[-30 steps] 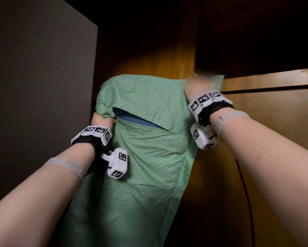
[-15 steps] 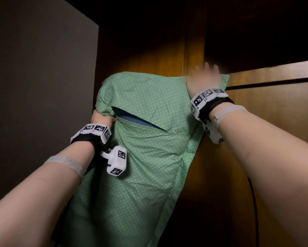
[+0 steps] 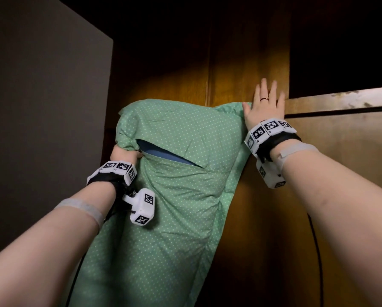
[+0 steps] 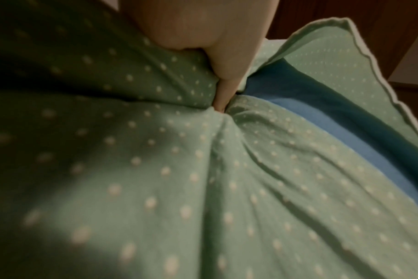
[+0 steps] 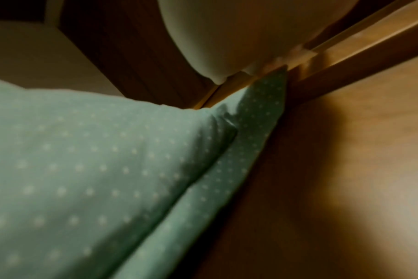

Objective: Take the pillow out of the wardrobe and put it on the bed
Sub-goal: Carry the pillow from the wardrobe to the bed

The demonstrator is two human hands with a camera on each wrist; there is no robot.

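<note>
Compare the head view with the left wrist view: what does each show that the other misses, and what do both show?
Head view only: the open right hand flat against the wardrobe, touching the pillow's top corner; both forearms; the grey wall.
Left wrist view only: a close look at the left hand's thumb dug into bunched fabric, and the cover's hemmed flap.
Both: the dotted green pillow, its blue inner, and the left hand gripping it.

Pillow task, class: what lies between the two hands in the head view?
Head view: the green dotted pillow spans between left hand and right hand.
</note>
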